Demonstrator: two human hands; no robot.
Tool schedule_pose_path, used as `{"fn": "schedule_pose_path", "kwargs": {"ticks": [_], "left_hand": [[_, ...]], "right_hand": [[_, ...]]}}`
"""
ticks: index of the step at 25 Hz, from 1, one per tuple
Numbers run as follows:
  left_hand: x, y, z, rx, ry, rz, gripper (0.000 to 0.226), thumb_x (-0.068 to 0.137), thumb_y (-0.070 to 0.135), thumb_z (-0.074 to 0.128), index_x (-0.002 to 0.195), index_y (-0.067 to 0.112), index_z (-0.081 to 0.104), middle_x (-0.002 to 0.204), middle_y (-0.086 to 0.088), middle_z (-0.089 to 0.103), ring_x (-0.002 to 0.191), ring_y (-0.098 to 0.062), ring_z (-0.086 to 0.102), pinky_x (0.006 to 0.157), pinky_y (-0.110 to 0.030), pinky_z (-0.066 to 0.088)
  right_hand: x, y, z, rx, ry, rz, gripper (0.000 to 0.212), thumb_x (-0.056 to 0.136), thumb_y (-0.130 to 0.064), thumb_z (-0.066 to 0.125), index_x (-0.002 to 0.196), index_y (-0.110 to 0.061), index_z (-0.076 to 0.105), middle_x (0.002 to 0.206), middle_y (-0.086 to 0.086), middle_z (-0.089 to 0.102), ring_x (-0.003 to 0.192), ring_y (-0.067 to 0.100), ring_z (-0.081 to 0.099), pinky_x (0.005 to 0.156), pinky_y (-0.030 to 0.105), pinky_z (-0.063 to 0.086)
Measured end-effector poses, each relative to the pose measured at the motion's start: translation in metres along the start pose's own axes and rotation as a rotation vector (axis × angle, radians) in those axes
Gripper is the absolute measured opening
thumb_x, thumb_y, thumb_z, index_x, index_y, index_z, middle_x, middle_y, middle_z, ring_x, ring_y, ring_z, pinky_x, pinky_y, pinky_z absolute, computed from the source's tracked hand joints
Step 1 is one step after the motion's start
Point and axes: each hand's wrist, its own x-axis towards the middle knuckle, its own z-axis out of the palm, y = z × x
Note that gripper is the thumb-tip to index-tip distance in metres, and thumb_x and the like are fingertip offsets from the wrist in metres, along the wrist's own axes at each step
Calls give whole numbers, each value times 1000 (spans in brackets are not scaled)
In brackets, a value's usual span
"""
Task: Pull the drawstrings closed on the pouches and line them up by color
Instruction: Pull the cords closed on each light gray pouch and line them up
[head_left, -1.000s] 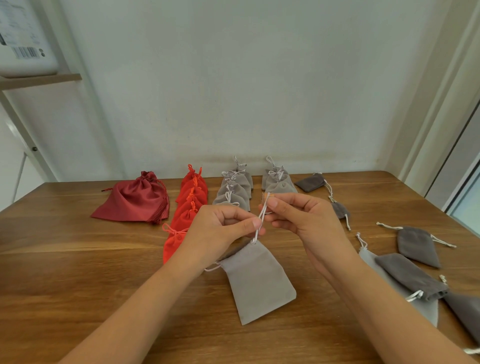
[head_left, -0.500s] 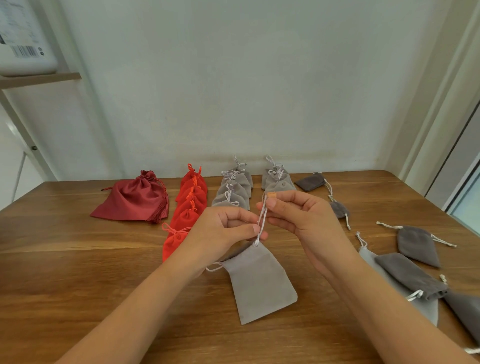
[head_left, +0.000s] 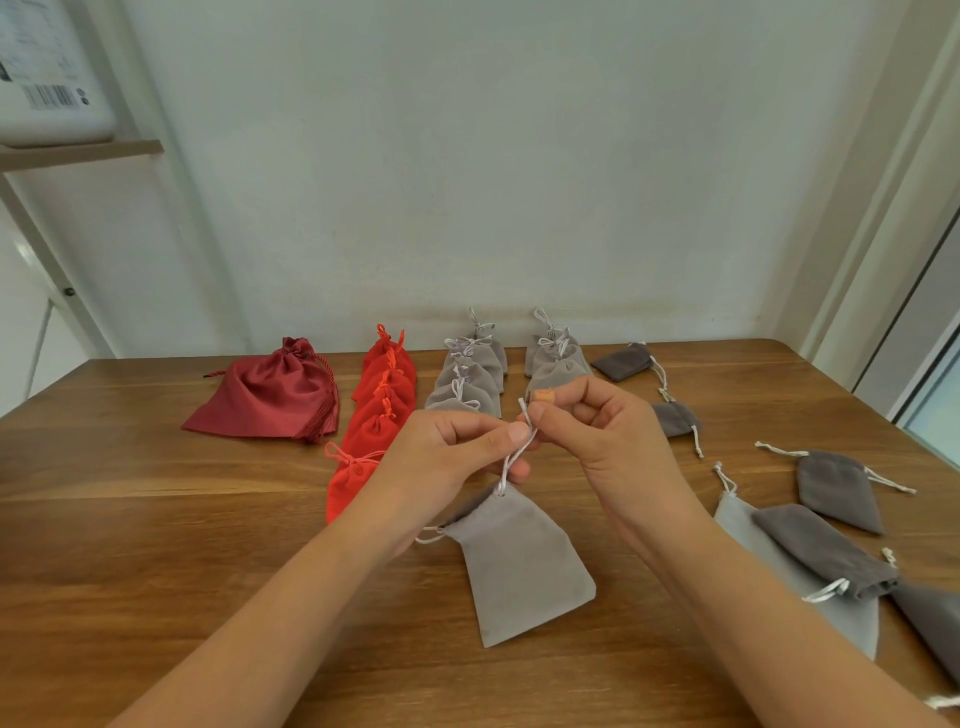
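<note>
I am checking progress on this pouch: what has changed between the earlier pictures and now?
Almost nothing. The left hand and right hand still pinch the white drawstring of the light grey pouch, and their fingers have shifted only slightly. Nothing was let go. The pouch lies where it was on the table, and the red row and grey rows are unmoved.

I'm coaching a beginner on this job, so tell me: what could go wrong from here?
1. Both the left hand and the right hand pinch the drawstring. Nothing visibly pins the light grey pouch, so a pull may drag it along the table instead of cinching it.
2. The left wrist lies right beside the nearest red pouch. A sideways tug could knock it out of its row.
</note>
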Motion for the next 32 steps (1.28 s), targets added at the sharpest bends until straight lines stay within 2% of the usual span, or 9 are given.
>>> {"fn": "schedule_pose_path", "kwargs": {"ticks": [3, 5, 10, 13, 16, 23, 25, 29, 32], "left_hand": [[1, -1, 0, -16, 32, 32, 14, 72, 28, 69, 72, 16, 75, 70, -9, 72, 90, -17, 71, 82, -19, 53], [2, -1, -2, -19, 39, 15, 15, 70, 29, 69, 74, 16, 76, 71, -9, 73, 85, -18, 71, 80, -19, 53], [2, 0, -1, -99, 85, -5, 19, 70, 26, 68, 77, 10, 75, 71, -10, 73, 70, -17, 70, 75, -27, 54], [3, 0, -3, -166, 85, -27, 14, 70, 24, 69, 72, 12, 76, 72, -13, 73, 70, -19, 70, 77, -30, 54], [3, -2, -4, -143, 61, -30, 17, 71, 25, 69, 76, 10, 76, 72, -13, 72, 70, -20, 69, 76, -32, 54], [4, -4, -6, -40, 31, 15, 24, 71, 28, 68, 82, 8, 75, 71, -10, 73, 77, -19, 70, 78, -22, 55], [7, -6, -8, 23, -15, 13, 28, 76, 29, 66, 89, 6, 75, 81, -11, 74, 84, -19, 71, 81, -21, 54], [9, -13, -18, 258, -197, -52, 24, 85, 27, 66, 104, 15, 71, 90, 7, 73, 82, -2, 67, 72, -14, 48], [9, -22, -19, 512, -317, -38, 19, 87, 27, 67, 103, 17, 71, 93, 0, 73, 86, -7, 67, 79, -20, 50]], "right_hand": [[-1, -1, 2, 24, 0, -6, 11, 78, -5, 69, 87, 1, 66, 77, 7, 73, 68, 14, 68, 68, 21, 54], [-2, -1, 1, 70, -6, 23, 16, 75, -11, 71, 89, -3, 67, 84, 10, 74, 78, 17, 71, 75, 24, 55], [0, -4, -2, 184, -119, 135, 39, 74, -18, 68, 111, -7, 66, 104, 9, 73, 100, 20, 69, 88, 27, 55], [0, -5, -3, 153, -182, 154, 37, 79, -18, 64, 113, -5, 67, 108, 8, 72, 105, 18, 66, 92, 27, 53], [-1, -4, -1, 125, -188, 153, 36, 80, -20, 62, 111, -2, 68, 107, 8, 72, 105, 17, 67, 92, 26, 53], [-3, -3, -2, 53, -207, 138, 25, 78, -21, 64, 98, -10, 74, 100, 7, 74, 102, 15, 68, 93, 28, 52], [0, -1, -4, 31, -146, 143, 26, 74, -25, 66, 95, -12, 75, 97, 5, 75, 96, 11, 68, 89, 26, 50], [8, 2, -13, 198, -12, 203, 22, 71, -22, 68, 88, -12, 77, 87, 4, 74, 61, 4, 54, 60, 16, 44], [13, 3, -20, 367, 69, 266, 25, 73, -18, 65, 95, -6, 71, 86, 7, 74, 57, 3, 59, 53, 12, 50]]}}
